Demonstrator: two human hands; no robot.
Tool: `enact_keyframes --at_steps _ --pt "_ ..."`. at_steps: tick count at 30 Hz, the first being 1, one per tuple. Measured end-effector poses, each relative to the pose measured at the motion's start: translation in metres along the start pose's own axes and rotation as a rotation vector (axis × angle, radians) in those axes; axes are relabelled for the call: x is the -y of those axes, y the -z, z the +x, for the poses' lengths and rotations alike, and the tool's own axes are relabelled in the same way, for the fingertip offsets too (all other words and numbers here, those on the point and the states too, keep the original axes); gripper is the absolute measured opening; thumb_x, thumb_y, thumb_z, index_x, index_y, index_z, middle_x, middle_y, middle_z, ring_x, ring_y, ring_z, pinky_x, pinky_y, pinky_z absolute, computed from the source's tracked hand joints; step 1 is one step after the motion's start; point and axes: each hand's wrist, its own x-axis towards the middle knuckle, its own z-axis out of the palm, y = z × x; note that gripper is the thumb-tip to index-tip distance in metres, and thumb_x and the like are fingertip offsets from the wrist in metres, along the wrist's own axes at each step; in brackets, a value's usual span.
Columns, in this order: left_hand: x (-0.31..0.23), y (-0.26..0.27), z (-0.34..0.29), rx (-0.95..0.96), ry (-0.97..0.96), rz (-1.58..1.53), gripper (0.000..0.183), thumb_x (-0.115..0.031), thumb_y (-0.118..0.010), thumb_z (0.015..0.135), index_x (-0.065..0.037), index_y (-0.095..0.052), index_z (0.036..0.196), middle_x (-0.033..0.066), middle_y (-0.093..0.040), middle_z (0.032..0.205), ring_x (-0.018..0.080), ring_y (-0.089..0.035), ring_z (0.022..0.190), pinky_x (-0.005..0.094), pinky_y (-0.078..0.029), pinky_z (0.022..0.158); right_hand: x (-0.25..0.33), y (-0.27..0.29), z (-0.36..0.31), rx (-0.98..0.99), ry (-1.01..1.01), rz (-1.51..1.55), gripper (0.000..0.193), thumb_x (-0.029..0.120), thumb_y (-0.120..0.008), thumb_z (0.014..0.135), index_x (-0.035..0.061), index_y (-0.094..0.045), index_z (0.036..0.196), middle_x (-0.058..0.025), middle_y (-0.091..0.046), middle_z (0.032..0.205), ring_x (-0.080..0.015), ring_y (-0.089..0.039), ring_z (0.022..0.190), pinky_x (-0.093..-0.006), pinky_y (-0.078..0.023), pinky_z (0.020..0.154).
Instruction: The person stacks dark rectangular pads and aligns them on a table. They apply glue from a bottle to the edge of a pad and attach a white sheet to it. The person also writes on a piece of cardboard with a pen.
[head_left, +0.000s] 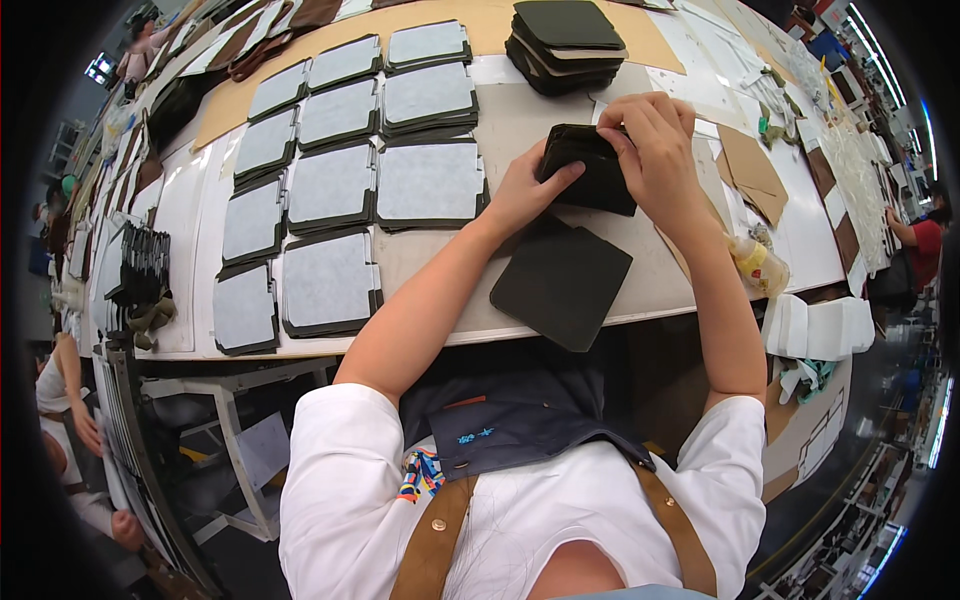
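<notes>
My left hand (pixel 537 186) grips a black, folded leather-like piece (pixel 603 187) by its left side, with the thumb across its front. At the upper right edge of the same piece, the fingers of my right hand (pixel 652 140) are pinched together. The piece is tilted up over the table, and layers show along its top; I cannot make out how many. Below my hands lies a flat black panel (pixel 565 280), with its lower corner past the table's front edge. Beyond my hands stands a tall stack of black panels (pixel 565 45).
Rows of stacked black pieces with pale grey tops (pixel 428 180) cover the table's left half. Brown cardboard (pixel 750 170) and a yellowish plastic bottle (pixel 760 265) lie to the right. Black strips (pixel 138 262) hang at the left edge. Other people are at both sides.
</notes>
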Motion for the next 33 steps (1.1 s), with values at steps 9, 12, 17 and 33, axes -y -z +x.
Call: enact_keyframes --at_steps 9,12,17,33 --pt "0.002 0.001 -0.002 -0.020 -0.011 0.013 0.044 -0.033 -0.065 0.094 0.000 -0.058 0.123 0.0097 -0.067 0.110 0.0158 -0.060 0.101 0.0295 -0.045 0.093 -0.025 0.057 0.017 -0.424 -0.019 -0.198 0.003 0.009 -0.067 0.089 0.0091 -0.065 0.091 0.0018 -0.062 0.084 -0.0160 -0.055 0.078 -0.0325 -0.034 0.087" --pt "0.004 -0.004 0.001 -0.007 -0.022 -0.009 0.045 -0.035 -0.063 0.096 0.000 -0.058 0.123 0.0101 -0.067 0.111 0.0159 -0.059 0.103 0.0300 -0.045 0.094 -0.019 0.100 0.015 -0.505 -0.099 -0.169 0.005 0.011 -0.067 0.091 0.0093 -0.067 0.095 0.0010 -0.066 0.088 -0.0143 -0.058 0.085 -0.0282 -0.038 0.086" --pt "0.006 -0.004 0.000 -0.046 -0.056 -0.001 0.052 -0.046 -0.053 0.099 0.000 -0.058 0.123 0.0098 -0.066 0.108 0.0161 -0.057 0.102 0.0304 -0.043 0.094 -0.001 0.114 -0.001 -0.221 -0.103 0.017 0.009 0.005 -0.070 0.085 0.0073 -0.066 0.093 -0.0004 -0.067 0.090 -0.0160 -0.058 0.089 -0.0289 -0.038 0.087" --pt "0.005 0.000 -0.003 -0.017 -0.043 -0.016 0.047 -0.041 -0.055 0.098 -0.001 -0.058 0.123 0.0095 -0.065 0.110 0.0159 -0.057 0.103 0.0300 -0.044 0.094 0.011 -0.016 -0.028 -0.070 0.010 -0.107 0.022 0.006 -0.072 0.078 0.0092 -0.062 0.098 -0.0043 -0.056 0.105 -0.0245 -0.051 0.100 -0.0376 -0.034 0.091"
